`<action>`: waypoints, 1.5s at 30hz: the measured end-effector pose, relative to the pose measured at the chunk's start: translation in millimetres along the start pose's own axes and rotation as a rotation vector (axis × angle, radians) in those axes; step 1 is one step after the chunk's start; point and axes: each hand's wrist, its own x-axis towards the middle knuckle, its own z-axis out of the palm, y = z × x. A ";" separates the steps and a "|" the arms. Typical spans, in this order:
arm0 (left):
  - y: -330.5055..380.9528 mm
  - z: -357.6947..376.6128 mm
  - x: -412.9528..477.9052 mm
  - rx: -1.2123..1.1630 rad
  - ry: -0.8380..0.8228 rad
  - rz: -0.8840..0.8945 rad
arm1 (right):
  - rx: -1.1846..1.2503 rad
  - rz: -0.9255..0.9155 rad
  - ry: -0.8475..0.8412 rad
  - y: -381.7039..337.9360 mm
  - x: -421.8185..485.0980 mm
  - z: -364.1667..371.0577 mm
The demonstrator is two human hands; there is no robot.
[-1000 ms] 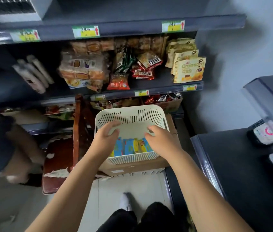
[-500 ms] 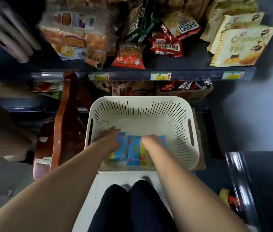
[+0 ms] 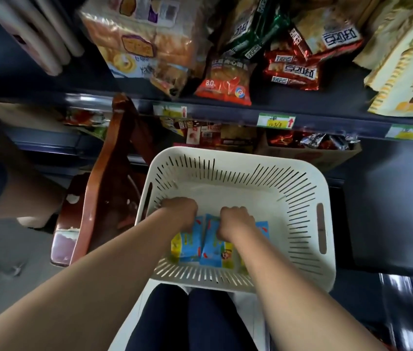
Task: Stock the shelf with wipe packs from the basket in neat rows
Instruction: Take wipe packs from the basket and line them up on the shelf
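Two bare forearms reach up from the bottom of the frame into a cream slotted basket (image 3: 225, 179) at the centre. Several blue and yellow wipe packs (image 3: 214, 249) lie side by side on the basket floor, close against its near wall, in the lower middle of the frame.

The left hand (image 3: 180, 213) sits knuckles up over the far end of the leftmost pack, its grip curled closed on that end. The right hand (image 3: 236, 221), just beside it, is bunched like a fist on the neighbouring pack, its grip clamped on that pack's far end. The fingertips of both hands are hidden under the knuckles.

Across the top of the frame runs a dark shelf (image 3: 225, 110), crowded with snack bags (image 3: 225, 82) in orange, red, green and pale yellow. Green and yellow price tags (image 3: 275, 120) are fixed along its front edge. Under it, at the upper right, a cardboard box (image 3: 309, 157) holds wrapped snacks. A brown wooden chair (image 3: 104, 188) stands just beside the basket at the left of the frame. At the bottom centre, legs (image 3: 187, 323) in dark trousers show below the basket's near rim.
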 end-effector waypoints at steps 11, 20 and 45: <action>0.5 -18.9 -36.3 0.002 0.087 -0.005 | 0.240 -0.041 0.095 18.3 -34.9 -24.1; 18.2 -128.4 -139.1 -0.326 0.385 0.294 | 0.677 0.186 0.805 71.7 -213.7 -89.3; 308.0 -142.0 -537.3 -0.861 -0.076 1.532 | 0.414 0.924 2.174 129.9 -725.9 -0.1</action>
